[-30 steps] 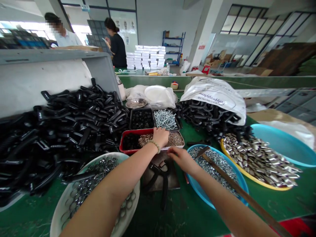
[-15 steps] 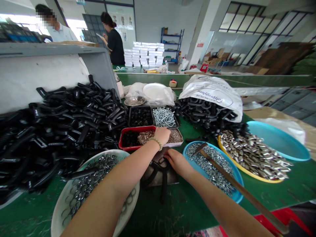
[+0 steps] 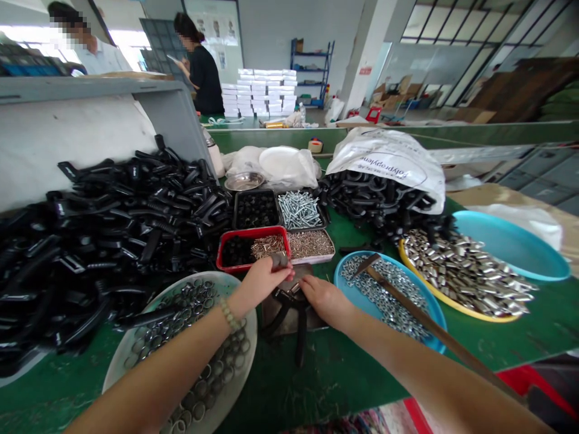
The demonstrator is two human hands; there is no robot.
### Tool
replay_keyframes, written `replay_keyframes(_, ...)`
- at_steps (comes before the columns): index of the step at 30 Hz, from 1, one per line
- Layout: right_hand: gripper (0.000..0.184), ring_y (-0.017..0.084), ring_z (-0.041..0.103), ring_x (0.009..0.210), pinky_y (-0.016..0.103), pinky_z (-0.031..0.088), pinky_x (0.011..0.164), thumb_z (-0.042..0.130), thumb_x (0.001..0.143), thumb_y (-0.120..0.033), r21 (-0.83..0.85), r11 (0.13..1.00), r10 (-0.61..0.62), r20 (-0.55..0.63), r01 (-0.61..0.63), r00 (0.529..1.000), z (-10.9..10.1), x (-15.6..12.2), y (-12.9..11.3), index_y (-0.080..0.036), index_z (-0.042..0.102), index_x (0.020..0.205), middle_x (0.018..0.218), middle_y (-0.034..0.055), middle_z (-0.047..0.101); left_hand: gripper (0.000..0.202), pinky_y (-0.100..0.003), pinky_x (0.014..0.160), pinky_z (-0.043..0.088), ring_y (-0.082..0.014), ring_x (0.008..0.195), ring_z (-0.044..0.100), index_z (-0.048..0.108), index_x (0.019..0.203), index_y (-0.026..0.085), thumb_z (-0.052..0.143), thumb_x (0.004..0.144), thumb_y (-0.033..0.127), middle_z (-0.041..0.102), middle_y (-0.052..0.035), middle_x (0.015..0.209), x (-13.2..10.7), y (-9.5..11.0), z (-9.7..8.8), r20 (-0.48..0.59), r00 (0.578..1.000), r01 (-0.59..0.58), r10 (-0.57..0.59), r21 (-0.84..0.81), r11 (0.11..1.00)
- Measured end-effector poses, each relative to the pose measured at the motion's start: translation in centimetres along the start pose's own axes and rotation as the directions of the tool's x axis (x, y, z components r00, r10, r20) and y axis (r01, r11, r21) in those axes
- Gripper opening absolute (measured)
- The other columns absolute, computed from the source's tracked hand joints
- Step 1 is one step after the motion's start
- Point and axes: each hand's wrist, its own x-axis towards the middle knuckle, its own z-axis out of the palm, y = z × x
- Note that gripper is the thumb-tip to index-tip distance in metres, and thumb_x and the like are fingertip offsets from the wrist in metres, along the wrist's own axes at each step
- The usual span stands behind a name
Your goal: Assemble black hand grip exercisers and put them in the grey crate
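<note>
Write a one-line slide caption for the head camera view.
Left hand holds a small metal part above black-handled pliers, right hand beside them, on a green workbench.

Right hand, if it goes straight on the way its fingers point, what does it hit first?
Probably the metal head of the black-handled pliers just past its fingertips, though depth is hard to judge.

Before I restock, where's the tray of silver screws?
The tray of silver screws sits just above centre in the head view, right of a black-parts tray, behind a red tray.
</note>
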Motion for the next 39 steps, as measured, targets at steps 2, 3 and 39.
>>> replay_keyframes(2, 0.026, 0.017, 0.062, 0.092, 0.029, 0.050, 0.080, 0.039, 0.090, -0.007, 0.139, 0.988, 0.064, 0.024, -0.067, 0.998, -0.3, 0.3, 0.3, -0.015, 0.061, 0.101, 0.100, 0.0103, 0.062, 0.010, -0.029, 0.073, 0.050, -0.0174, 0.073, 0.064, 0.063, 0.082, 0.015, 0.060, 0.078, 0.024, 0.068, -0.0018, 0.075, -1.8, -0.9, 0.2, -0.011, 1.000, 0.028, -0.028, -0.005, 1.000)
replay_keyframes(3, 0.024, 0.016, 0.061, 0.092, 0.028, 0.050, 0.081, 0.041, 0.090, -0.009, 0.223, 0.969, 0.107, 0.015, -0.107, 0.994, -0.4, 0.5, 0.4, -0.016, 0.061, 0.101, 0.100, 0.0086, 0.062, 0.011, -0.030, 0.075, 0.050, -0.0178, 0.074, 0.063, 0.063, 0.080, 0.015, 0.061, 0.077, 0.025, 0.067, -0.0017, 0.076, -2.5, -1.1, 0.5, -0.030, 0.999, 0.022, -0.021, 0.038, 0.999)
replay_keyframes(39, 0.028, 0.030, 0.062, 0.096, 0.044, 0.049, 0.082, 0.049, 0.088, -0.027, -0.264, 0.733, 0.624, -0.109, -0.627, 0.774, -2.9, -13.3, 9.3, -0.011, 0.059, 0.108, 0.102, 0.0170, 0.065, 0.033, -0.032, 0.081, 0.047, -0.0220, 0.098, 0.054, 0.066, 0.090, 0.014, 0.033, 0.094, 0.017, 0.057, -0.0099, 0.115, -5.6, -0.6, 3.8, 0.297, 0.951, -0.306, 0.085, 0.866, 0.395)
